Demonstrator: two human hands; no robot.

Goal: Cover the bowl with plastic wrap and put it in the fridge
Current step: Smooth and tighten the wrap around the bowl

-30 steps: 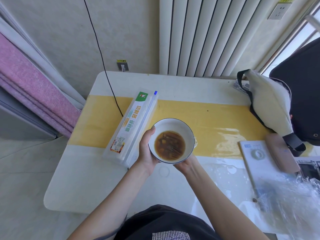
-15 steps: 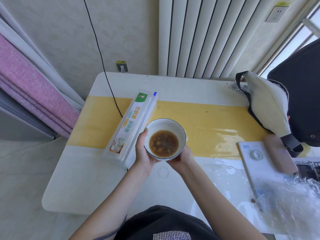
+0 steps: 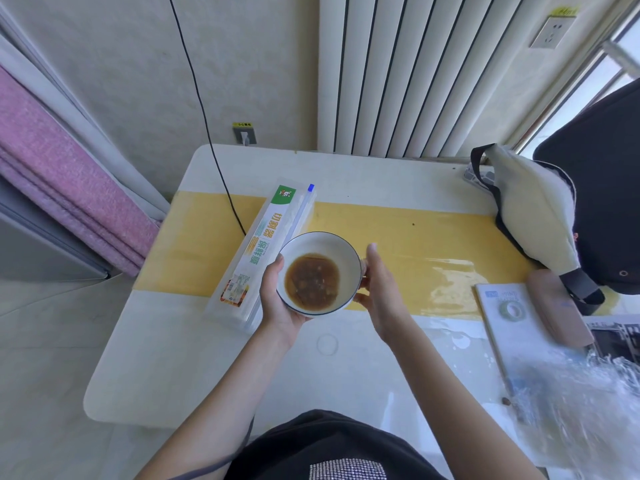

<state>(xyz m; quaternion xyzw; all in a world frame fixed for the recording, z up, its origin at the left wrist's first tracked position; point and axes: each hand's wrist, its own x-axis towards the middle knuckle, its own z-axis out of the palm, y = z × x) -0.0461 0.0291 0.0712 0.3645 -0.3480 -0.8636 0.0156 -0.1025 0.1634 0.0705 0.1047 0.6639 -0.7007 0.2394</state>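
Observation:
A white bowl [image 3: 320, 271] with a dark rim holds brown liquid with dark bits and is held a little above the table. I cannot tell whether any wrap lies over it. My left hand [image 3: 277, 299] cups it from below on the left, thumb on the rim. My right hand [image 3: 379, 292] lies against its right side, fingers straight and pointing away, thumb under the bowl. The plastic wrap box [image 3: 266, 251], a long clear cutter case with green and white label, lies on the table just left of the bowl.
The table [image 3: 173, 358] is white with a yellow band. A black cable [image 3: 207, 133] hangs down to the box. A cream bag [image 3: 533, 209], a booklet with a tape roll [image 3: 510, 310] and crumpled clear plastic [image 3: 581, 393] lie at right. A radiator stands behind.
The bowl has moved slightly left and toward me in my hands. My right hand has slid from under the bowl to its right side, with the fingers straightened.

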